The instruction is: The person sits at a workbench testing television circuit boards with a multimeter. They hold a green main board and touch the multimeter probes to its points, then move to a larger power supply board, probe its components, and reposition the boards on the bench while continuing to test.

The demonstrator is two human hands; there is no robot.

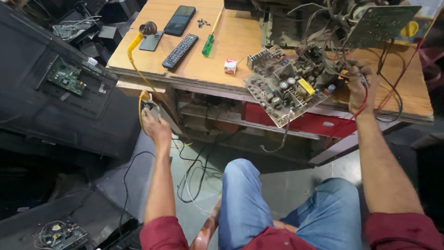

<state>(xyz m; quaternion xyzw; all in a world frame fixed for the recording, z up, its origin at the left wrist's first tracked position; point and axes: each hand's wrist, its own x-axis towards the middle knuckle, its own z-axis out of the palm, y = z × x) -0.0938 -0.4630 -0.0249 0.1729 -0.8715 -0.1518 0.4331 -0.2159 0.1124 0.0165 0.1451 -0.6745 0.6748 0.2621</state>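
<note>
My left hand (156, 126) reaches below the wooden table's (240, 41) left front edge, its fingers closed around a small grey object where a yellow cable (137, 74) ends. The cable runs up to a yellow-handled soldering iron (141, 34) lying on the tabletop. My right hand (361, 88) grips a bundle of red and black wires at the right end of a dusty circuit board (282, 90) that overhangs the table's front edge. A green board (381, 23) stands tilted behind it, tied in by tangled wires.
On the table lie a black phone (179, 20), a remote control (180, 50), a green-handled screwdriver (209, 44), a few screws and a small red-and-white box (230, 66). Opened flat-screen panels (64, 78) lean at the left. Loose cables trail over the floor by my knees.
</note>
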